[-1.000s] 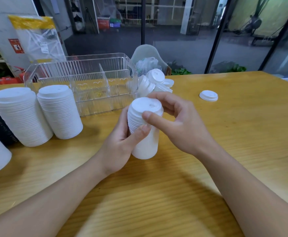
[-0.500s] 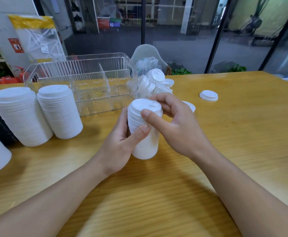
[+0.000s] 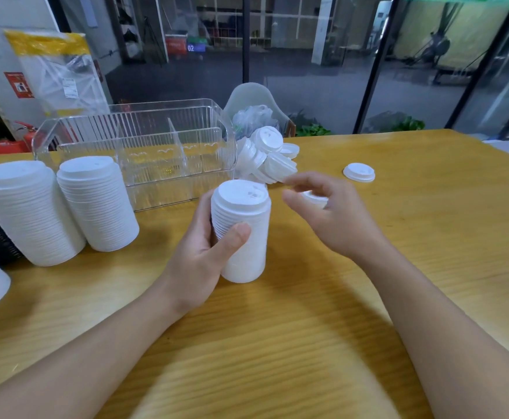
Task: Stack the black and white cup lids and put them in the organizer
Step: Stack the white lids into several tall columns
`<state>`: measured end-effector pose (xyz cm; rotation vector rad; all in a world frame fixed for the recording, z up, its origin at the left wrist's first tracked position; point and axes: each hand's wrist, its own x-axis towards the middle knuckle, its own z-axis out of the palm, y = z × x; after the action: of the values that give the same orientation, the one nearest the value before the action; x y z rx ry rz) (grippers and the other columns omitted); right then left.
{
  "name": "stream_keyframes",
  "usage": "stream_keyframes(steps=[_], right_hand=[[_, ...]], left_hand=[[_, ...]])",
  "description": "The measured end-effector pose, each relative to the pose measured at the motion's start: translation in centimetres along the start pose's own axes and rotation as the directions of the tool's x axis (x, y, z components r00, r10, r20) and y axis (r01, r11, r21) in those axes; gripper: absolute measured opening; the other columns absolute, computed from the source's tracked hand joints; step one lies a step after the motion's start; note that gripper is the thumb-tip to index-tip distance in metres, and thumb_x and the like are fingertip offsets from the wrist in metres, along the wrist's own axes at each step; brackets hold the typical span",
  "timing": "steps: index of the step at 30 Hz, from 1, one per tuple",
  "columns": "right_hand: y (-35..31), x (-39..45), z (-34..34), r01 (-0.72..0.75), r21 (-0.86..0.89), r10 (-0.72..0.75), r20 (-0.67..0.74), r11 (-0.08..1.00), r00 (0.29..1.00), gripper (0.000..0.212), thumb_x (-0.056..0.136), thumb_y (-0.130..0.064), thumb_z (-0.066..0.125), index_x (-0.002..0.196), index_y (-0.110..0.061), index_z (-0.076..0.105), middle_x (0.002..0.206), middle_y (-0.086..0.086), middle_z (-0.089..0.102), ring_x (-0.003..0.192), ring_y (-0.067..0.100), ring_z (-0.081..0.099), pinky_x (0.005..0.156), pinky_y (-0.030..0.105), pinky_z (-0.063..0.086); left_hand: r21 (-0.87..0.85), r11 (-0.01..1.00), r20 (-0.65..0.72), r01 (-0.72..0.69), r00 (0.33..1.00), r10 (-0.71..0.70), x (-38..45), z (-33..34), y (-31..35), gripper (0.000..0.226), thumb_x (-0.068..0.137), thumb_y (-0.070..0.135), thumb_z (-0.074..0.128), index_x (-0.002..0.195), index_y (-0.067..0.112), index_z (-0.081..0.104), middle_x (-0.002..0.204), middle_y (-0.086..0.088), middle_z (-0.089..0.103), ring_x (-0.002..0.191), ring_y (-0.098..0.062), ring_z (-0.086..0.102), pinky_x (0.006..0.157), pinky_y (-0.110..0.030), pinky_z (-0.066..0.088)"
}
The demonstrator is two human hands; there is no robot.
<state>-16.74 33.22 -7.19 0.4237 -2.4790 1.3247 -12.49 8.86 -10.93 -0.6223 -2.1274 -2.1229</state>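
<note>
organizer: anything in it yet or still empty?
Empty, as far as shows. The clear organizer has bare compartments between its dividers; the table's wood shows through the walls. All lid stacks stand outside it.

The table [image 3: 398, 243] is wood-look, yellow with fine grain and a smooth, faintly shiny finish. The organizer [image 3: 144, 152] at far left is clear, glossy plastic with ribbed walls. The stack of lids [image 3: 242, 237] and the two left stacks [image 3: 65, 207] look like matt white plastic, ridged at the sides.

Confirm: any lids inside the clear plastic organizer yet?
No, the clear plastic organizer shows only bare compartments, while the white lid stacks stand outside it on the wooden table.
</note>
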Motion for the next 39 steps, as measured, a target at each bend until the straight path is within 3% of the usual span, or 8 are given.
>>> stream_keyframes(steps=[5, 12, 15, 19, 22, 28, 33, 39], right_hand=[[5.4, 1.8, -0.8, -0.21, -0.507, 0.184, -0.102, 0.836, 0.978, 0.044, 0.098, -0.036, 0.078, 0.141, -0.026, 0.069, 0.146, -0.008, 0.065, 0.14, 0.022, 0.049, 0.119, 0.038, 0.03], [6.8, 2.6, 0.2, -0.174, -0.583, 0.095, -0.164, 0.793, 0.982, 0.006, 0.1, -0.028, 0.075, 0.102, -0.025, 0.08, 0.109, -0.006, 0.078, 0.114, 0.022, 0.062, 0.097, 0.031, 0.024], [6.0, 1.9, 0.4, -0.166, -0.464, 0.138, -0.093, 0.87, 0.986, 0.006, 0.099, -0.034, 0.078, 0.096, -0.029, 0.077, 0.11, -0.009, 0.076, 0.108, 0.021, 0.059, 0.106, 0.036, 0.037], [4.8, 1.0, 0.6, -0.145, -0.308, 0.163, 0.034, 0.94, 0.986, 0.011, 0.096, -0.031, 0.078, 0.089, -0.035, 0.07, 0.104, -0.018, 0.072, 0.1, 0.019, 0.061, 0.083, 0.034, 0.046], [4.1, 0.8, 0.6, -0.086, -0.219, 0.106, 0.081, 0.972, 0.991, 0.011, 0.097, -0.024, 0.077, 0.097, -0.034, 0.073, 0.103, -0.021, 0.073, 0.101, 0.001, 0.064, 0.082, 0.025, 0.046], [4.0, 0.9, 1.3, -0.027, -0.169, 0.026, -0.008, 0.985, 1.0, 0.028, 0.097, -0.02, 0.076, 0.113, -0.04, 0.067, 0.096, -0.026, 0.073, 0.111, 0.018, 0.064, 0.094, 0.035, 0.05], [3.5, 0.4, 1.3, -0.039, -0.065, 0.041, 0.033, 0.997, 0.999, 0.042, 0.088, -0.011, 0.083, 0.12, -0.035, 0.071, 0.096, -0.012, 0.074, 0.102, 0.005, 0.068, 0.091, 0.023, 0.049], [2.5, 0.8, 0.8, -0.068, 0.201, 0.087, -0.085, 0.977, 0.993, 0.041, 0.091, -0.007, 0.084, 0.122, -0.03, 0.074, 0.103, 0.009, 0.072, 0.088, 0.015, 0.071, 0.09, 0.038, 0.062]], left_hand=[[0.006, 1.0, -0.018, -0.001, 1.0, 0.001, 0.0, -0.1, 0.0, 0.067, 0.1, 0.037, 0.072, 0.159, 0.025, 0.043, 0.143, 0.009, 0.066, 0.132, -0.012, 0.064, 0.102, -0.022, 0.052], [0.005, 1.0, -0.015, -0.007, 1.0, 0.007, -0.1, -0.1, 0.2, 0.073, 0.093, 0.048, 0.073, 0.157, 0.027, 0.046, 0.143, 0.007, 0.067, 0.132, -0.012, 0.065, 0.101, -0.02, 0.053], [0.004, 1.0, -0.008, -0.002, 1.0, 0.002, -0.1, -0.1, 0.2, 0.073, 0.093, 0.05, 0.073, 0.157, 0.028, 0.046, 0.144, 0.007, 0.067, 0.133, -0.015, 0.065, 0.102, -0.022, 0.053], [0.007, 1.0, -0.009, 0.0, 1.0, 0.0, 0.0, -0.2, 0.0, 0.071, 0.094, 0.048, 0.073, 0.157, 0.026, 0.047, 0.143, 0.006, 0.067, 0.133, -0.015, 0.064, 0.103, -0.024, 0.052], [0.014, 1.0, -0.008, -0.004, 1.0, 0.004, 0.0, -0.2, 0.0, 0.072, 0.094, 0.049, 0.073, 0.157, 0.027, 0.047, 0.144, 0.006, 0.067, 0.134, -0.015, 0.064, 0.103, -0.024, 0.053], [0.033, 0.999, -0.019, -0.021, 1.0, 0.021, 0.0, -0.1, 0.0, 0.072, 0.094, 0.047, 0.071, 0.157, 0.021, 0.047, 0.14, 0.008, 0.068, 0.13, -0.009, 0.065, 0.101, -0.02, 0.052], [0.041, 0.999, -0.018, -0.023, 1.0, 0.023, 0.0, 0.0, 0.1, 0.071, 0.094, 0.049, 0.071, 0.156, 0.022, 0.048, 0.14, 0.008, 0.068, 0.13, -0.009, 0.065, 0.1, -0.019, 0.052], [0.036, 0.999, -0.018, -0.009, 1.0, 0.009, -0.1, -0.1, 0.1, 0.069, 0.095, 0.046, 0.073, 0.156, 0.024, 0.047, 0.14, 0.009, 0.068, 0.13, -0.009, 0.065, 0.101, -0.02, 0.052]])
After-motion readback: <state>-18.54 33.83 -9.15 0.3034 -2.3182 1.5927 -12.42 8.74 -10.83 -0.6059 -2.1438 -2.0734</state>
